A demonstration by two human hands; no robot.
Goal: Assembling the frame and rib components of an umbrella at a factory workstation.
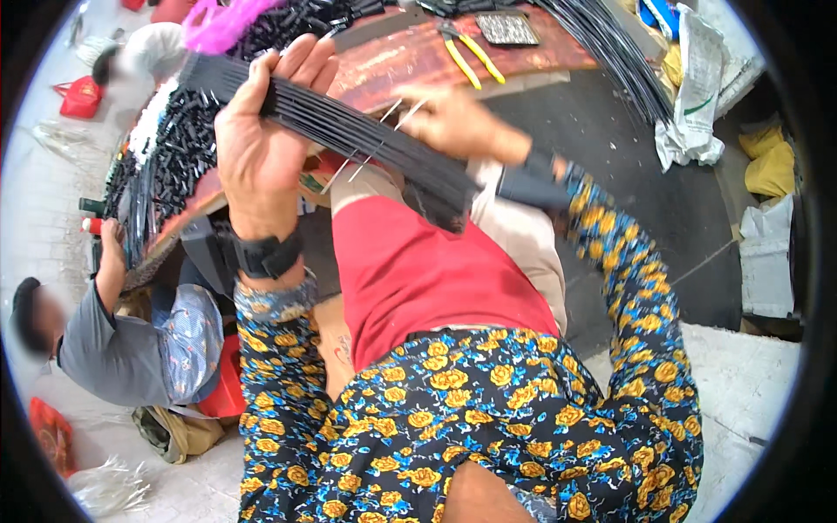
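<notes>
A long bundle of thin black strips [336, 122] slants across in front of me, its far end at the upper left. My left hand [261, 157] holds it in the crook between thumb and fingers, fingertips pointing up. Thin white ties [353, 166] cross the bundle near its middle, their ends sticking out on both sides. Close by the upper tie ends is my right hand [458, 122], smeared by motion, so its grip does not show. The bundle's near end hangs over my red-covered lap [427, 270].
On the curved reddish worktable [558, 44] lie yellow-handled pliers [471, 57], a small tray of pins [507, 29], long black rods [610, 65] and heaped short black pieces [183, 135]. Co-workers sit at left, one in a grey shirt [122, 349]. White sacks [767, 253] stand at right.
</notes>
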